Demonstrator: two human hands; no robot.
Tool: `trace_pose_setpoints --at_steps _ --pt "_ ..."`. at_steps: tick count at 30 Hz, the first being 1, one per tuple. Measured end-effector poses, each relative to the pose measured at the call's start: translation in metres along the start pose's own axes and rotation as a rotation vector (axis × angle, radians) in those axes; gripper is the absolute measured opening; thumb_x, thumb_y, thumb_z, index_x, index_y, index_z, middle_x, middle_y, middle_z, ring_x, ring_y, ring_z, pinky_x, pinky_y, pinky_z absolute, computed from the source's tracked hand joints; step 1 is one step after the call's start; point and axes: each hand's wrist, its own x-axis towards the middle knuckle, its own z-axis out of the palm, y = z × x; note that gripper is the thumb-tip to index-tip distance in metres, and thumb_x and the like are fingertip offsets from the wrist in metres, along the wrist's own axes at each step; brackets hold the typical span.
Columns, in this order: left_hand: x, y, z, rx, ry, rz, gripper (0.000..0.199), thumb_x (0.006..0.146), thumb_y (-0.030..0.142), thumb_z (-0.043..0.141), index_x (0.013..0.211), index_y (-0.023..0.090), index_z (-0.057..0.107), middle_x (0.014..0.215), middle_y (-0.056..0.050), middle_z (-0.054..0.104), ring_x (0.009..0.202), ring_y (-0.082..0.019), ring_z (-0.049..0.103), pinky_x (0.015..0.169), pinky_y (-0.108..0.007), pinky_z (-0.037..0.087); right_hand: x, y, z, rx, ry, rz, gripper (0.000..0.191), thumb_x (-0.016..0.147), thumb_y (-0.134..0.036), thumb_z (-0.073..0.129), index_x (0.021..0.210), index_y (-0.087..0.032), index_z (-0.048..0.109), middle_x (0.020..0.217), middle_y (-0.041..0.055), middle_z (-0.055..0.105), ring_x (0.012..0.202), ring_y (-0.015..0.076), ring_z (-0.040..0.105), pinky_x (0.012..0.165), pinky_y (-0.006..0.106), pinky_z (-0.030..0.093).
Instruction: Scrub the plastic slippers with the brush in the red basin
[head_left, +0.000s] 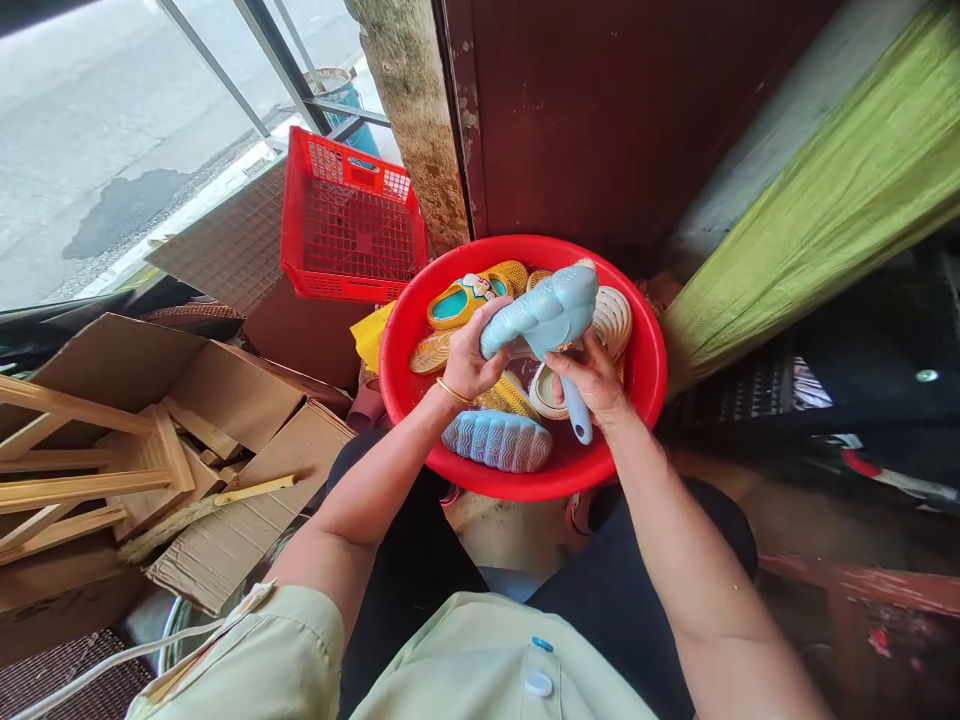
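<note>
My left hand (pixel 480 350) is closed round one end of a light blue slipper (pixel 551 305), held up over a red basin (pixel 525 487). In my right hand (pixel 592 380) is a brush (pixel 576 412) with a pale blue handle pointing down; its head is mostly hidden against the slipper. Below my left hand another light blue slipper (pixel 496 440) lies sole up in the basin. Yellow slippers (pixel 454 302) lie at the basin's far left, one with a teal inside. White slippers (pixel 613 318) are at the right, partly behind my right hand.
Behind the basin on the left stands a red plastic crate (pixel 360 230). An opened cardboard box (pixel 247 400) with a wooden stool (pixel 82 470) is at the left. A dark red door (pixel 600 120) rises behind, and a yellow-green cloth (pixel 810 200) hangs at the right.
</note>
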Motion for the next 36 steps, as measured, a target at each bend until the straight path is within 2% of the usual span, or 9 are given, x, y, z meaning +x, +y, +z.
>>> trace_pose_setpoints --at_steps 5,9,14,17,22,25,29,32,36 --pt "-0.001 0.007 -0.026 -0.042 -0.258 -0.067 0.066 0.067 0.037 0.086 0.128 0.02 0.069 0.124 -0.008 0.071 0.122 -0.037 0.061 0.107 -0.047 0.049 -0.003 -0.013 -0.024 -0.024 -0.021 0.04 0.061 0.079 -0.045 0.078 0.131 -0.029 0.053 0.086 -0.001 0.072 0.044 0.0097 0.053 0.039 0.023 0.042" --pt "-0.007 -0.002 -0.05 0.022 -0.565 -0.204 0.06 0.062 0.033 0.089 0.119 0.019 0.076 0.111 -0.006 0.075 0.107 -0.034 0.068 0.096 -0.042 0.055 -0.002 -0.018 -0.05 -0.038 0.208 -0.003 0.056 0.08 -0.042 0.077 0.129 -0.029 0.055 0.096 0.0033 0.076 0.045 0.0097 0.056 0.039 0.022 0.043" --pt "-0.015 -0.021 -0.043 0.191 -0.802 -0.235 0.045 0.062 0.034 0.091 0.104 0.024 0.081 0.111 -0.008 0.077 0.112 -0.036 0.069 0.1 -0.044 0.053 0.0 -0.006 -0.033 -0.161 0.164 0.023 0.062 0.081 -0.048 0.073 0.135 -0.025 0.053 0.093 0.0047 0.076 0.045 0.0116 0.057 0.037 0.023 0.044" --pt "-0.005 -0.032 -0.043 0.201 -0.71 -0.147 0.032 0.073 0.042 0.084 0.1 0.024 0.081 0.109 -0.009 0.078 0.115 -0.034 0.068 0.108 -0.045 0.049 -0.002 0.005 -0.01 -0.241 0.024 0.056 0.073 0.082 -0.044 0.072 0.148 -0.023 0.047 0.083 0.0019 0.073 0.044 0.0147 0.058 0.037 0.026 0.045" --pt "0.024 -0.062 -0.079 0.674 -0.156 -0.199 0.034 0.074 0.036 0.081 0.106 0.024 0.077 0.113 -0.012 0.074 0.122 -0.036 0.061 0.114 -0.048 0.041 -0.009 0.026 0.006 -0.441 -0.145 0.129 0.076 0.087 -0.032 0.067 0.158 -0.024 0.04 0.083 0.0011 0.071 0.043 0.0131 0.056 0.043 0.027 0.049" --pt "0.032 -0.082 -0.095 1.057 -0.26 -0.343 0.062 0.072 0.029 0.079 0.132 0.022 0.065 0.139 -0.017 0.062 0.134 -0.039 0.053 0.115 -0.049 0.038 -0.014 0.034 0.006 -0.524 -0.238 0.143 0.071 0.087 -0.027 0.067 0.155 -0.027 0.047 0.083 -0.0001 0.071 0.041 0.0107 0.054 0.041 0.024 0.045" --pt "0.03 -0.095 -0.091 1.239 -0.323 -0.416 0.096 0.074 0.031 0.076 0.16 0.019 0.036 0.163 -0.025 0.035 0.144 -0.045 0.042 0.114 -0.053 0.037 -0.02 0.037 0.009 -0.523 -0.364 0.142 0.062 0.087 -0.024 0.066 0.148 -0.027 0.056 0.076 -0.0021 0.068 0.041 0.0096 0.052 0.039 0.021 0.04" --pt "0.029 -0.094 -0.082 1.263 -0.317 -0.44 0.095 0.077 0.032 0.071 0.163 0.02 0.033 0.155 -0.027 0.047 0.137 -0.048 0.05 0.11 -0.058 0.038 -0.02 0.035 0.01 -0.594 -0.341 0.098 0.064 0.089 -0.027 0.063 0.153 -0.028 0.051 0.084 -0.0007 0.071 0.044 0.0109 0.055 0.044 0.023 0.043" --pt "0.033 -0.085 -0.08 1.094 -0.211 -0.457 0.075 0.074 0.039 0.07 0.146 0.024 0.058 0.133 -0.019 0.066 0.122 -0.044 0.061 0.103 -0.055 0.045 -0.013 0.033 0.005 -0.782 -0.162 0.026 0.069 0.092 -0.032 0.061 0.158 -0.023 0.045 0.091 0.0042 0.075 0.064 0.0197 0.067 0.062 0.028 0.05"
